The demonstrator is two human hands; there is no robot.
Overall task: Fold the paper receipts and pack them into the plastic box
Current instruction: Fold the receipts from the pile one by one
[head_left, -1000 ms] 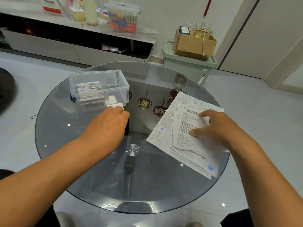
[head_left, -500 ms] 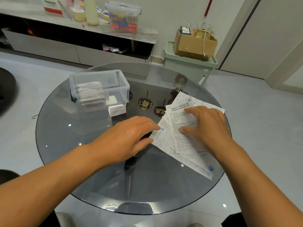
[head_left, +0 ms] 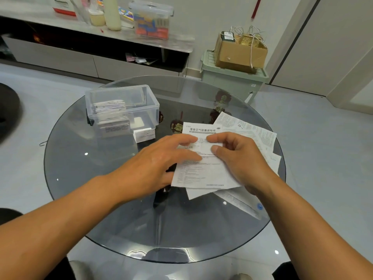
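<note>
Round dark glass table (head_left: 113,199) on a pale tiled floor; a low cabinet runs along the far wall, and a cardboard box (head_left: 240,50) sits on a green lidded bin (head_left: 232,81) at far right.

Clear plastic box (head_left: 123,110), lid off, stands on the far-left part of the table. Folded receipts (head_left: 110,106) are stacked inside against its left wall. One small folded receipt (head_left: 144,135) lies on the glass just beside the box's near-right corner.

Loose pile of unfolded printed sheets (head_left: 252,132) lies right of centre. Top sheet (head_left: 201,172) sits skewed over the pile, printed side up.

Left hand (head_left: 159,164): fingers extended, fairly flat, fingertips resting on the top sheet's left edge. Not gripping.

Right hand (head_left: 240,158): fingers curled, thumb and forefinger on the top sheet's upper middle; looks like a pinch, though the paper between them is hard to make out. Palm covers the sheet's right side.

The two sets of fingertips are near each other, almost touching.
</note>
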